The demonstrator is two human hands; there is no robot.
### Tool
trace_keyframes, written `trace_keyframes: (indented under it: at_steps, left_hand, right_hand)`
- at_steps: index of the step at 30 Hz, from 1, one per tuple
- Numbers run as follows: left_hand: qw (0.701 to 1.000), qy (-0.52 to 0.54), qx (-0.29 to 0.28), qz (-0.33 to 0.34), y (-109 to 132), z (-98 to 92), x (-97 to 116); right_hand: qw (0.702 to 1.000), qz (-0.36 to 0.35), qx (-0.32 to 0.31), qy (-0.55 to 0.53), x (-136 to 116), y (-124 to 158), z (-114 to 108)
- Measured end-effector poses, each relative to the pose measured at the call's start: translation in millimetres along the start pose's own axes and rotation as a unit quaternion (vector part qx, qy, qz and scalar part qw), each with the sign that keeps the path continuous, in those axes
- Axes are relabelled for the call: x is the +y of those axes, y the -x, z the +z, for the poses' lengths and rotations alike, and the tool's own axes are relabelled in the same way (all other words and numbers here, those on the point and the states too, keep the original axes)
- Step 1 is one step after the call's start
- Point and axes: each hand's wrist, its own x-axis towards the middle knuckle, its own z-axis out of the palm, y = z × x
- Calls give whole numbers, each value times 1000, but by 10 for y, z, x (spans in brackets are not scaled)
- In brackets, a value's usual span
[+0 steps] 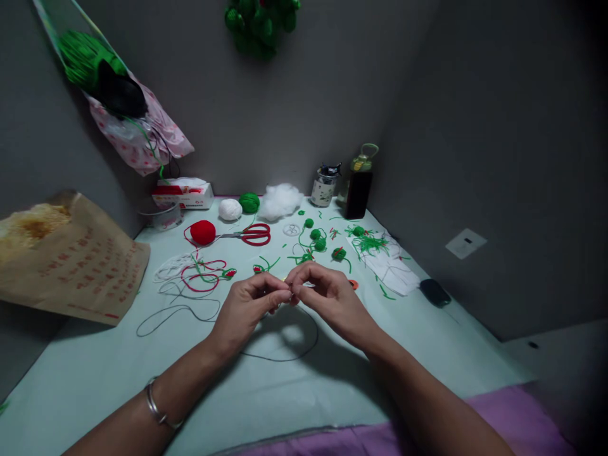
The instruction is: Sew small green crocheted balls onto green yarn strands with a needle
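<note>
My left hand (251,308) and my right hand (332,301) meet at the fingertips above the middle of the table. Both are closed in a pinch, thumb against fingers. Whatever lies between the fingertips is too small and too hidden to name. A thin dark thread (317,329) loops on the table beneath them, and its end near the fingers is hidden. Just beyond the hands lie small green crocheted pieces with red and white (258,269). An orange piece (354,285) shows partly behind my right hand.
Behind stand a red yarn ball (202,232), red-handled scissors (256,234), a white yarn ball (230,209), a green yarn ball (249,202) and white stuffing (281,201). Green scraps (370,242) lie right, near a phone (358,195) and a mouse (434,292). A paper bag (90,266) leans left.
</note>
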Motion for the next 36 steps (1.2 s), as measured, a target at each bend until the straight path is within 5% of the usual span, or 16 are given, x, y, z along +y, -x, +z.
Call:
trace_keyframes:
  at_steps: [12,19,24,27,30,32,36]
  left_hand:
    - [1000,-16,-7,14,-11,5,-9]
    - [997,-81,-6,12,1,-15,10]
    - [992,-126,-26,8,-57,-88,77]
    - [998,-65,4,-15,-83,-164,119]
    - [996,61,57,-21,-108,-310,217]
    - [984,159,79,-21,-134,-448,309]
    - [935,316,159,4,-193,-766,488]
  right_hand:
    - [1000,12,-7,23,12,14,-21]
    - [992,-49,23,115,40,-25,-33]
    - [996,4,39,-77,32,-60,-181]
    - [972,49,5,-231,41,-79,-293]
    - [960,77,-17,-268,86,-128,-401]
    - [969,94,7,-228,142,-181,-492]
    - [981,102,164,4,307,-297,-767]
